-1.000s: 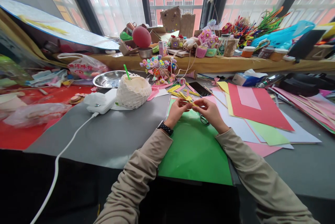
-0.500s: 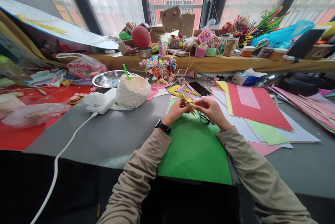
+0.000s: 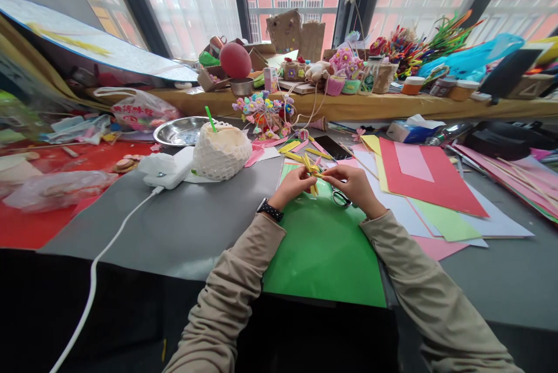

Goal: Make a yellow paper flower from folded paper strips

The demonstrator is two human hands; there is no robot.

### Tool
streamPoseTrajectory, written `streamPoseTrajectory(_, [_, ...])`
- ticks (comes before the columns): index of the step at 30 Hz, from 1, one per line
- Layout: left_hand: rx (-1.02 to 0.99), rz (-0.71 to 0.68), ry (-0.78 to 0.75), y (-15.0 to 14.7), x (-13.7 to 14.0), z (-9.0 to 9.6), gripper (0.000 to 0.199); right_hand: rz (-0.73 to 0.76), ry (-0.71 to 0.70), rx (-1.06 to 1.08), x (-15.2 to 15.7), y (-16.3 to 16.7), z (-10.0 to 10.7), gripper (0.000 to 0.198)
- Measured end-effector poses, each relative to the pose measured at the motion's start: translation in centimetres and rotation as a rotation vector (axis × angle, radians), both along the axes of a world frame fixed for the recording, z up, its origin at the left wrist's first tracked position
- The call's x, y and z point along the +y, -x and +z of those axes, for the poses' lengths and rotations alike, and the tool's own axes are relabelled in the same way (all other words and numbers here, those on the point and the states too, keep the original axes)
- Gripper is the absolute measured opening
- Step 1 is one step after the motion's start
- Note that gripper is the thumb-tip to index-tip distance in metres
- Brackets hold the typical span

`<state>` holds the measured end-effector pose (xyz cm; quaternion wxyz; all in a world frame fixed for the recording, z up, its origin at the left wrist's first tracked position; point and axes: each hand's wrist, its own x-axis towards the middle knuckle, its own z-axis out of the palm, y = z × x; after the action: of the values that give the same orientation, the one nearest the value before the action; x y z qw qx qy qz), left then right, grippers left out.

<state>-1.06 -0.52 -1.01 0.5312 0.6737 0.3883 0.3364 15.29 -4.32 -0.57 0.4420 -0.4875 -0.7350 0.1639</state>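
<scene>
Above a green sheet (image 3: 325, 251), a yellow paper flower (image 3: 313, 171) with narrow strip petals is held between my two hands. My left hand (image 3: 294, 186), with a dotted watch band at the wrist, is closed on the flower's left side. From the other side, my right hand (image 3: 351, 184) pinches one of its petals with thumb and fingertips. Scissors (image 3: 341, 198) lie just under my right hand, partly covered by it. Yellow and pink paper strips (image 3: 290, 146) lie behind the hands.
To the left stand a coconut in white foam netting (image 3: 221, 152), a metal bowl (image 3: 181, 132) and a white power strip (image 3: 168, 171) with its cable. A phone (image 3: 332, 147) lies behind the hands. Red card (image 3: 436, 181) and other sheets are stacked on the right. Crafts crowd the wooden ledge (image 3: 209, 107).
The yellow flower has turned in my fingers, and its petals now point differently. My left hand has shifted slightly left; the right hand stays almost in place.
</scene>
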Motion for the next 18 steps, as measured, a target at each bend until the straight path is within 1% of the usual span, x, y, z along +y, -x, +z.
streamPoseTrajectory(7, [-0.048, -0.013, 0.066, -0.04, -0.18, 0.40, 0.025, -0.012, -0.049, 0.002, -0.15, 0.17, 0.17, 0.020])
streamPoseTrajectory(11, [-0.069, -0.029, 0.064, -0.01, -0.26, 0.49, 0.026, -0.005, -0.056, 0.001, -0.24, 0.19, 0.29, 0.020])
streamPoseTrajectory(18, [-0.042, -0.034, 0.060, 0.05, -0.29, 0.61, 0.026, -0.005, -0.071, 0.007, -0.21, -0.06, 0.25, 0.021])
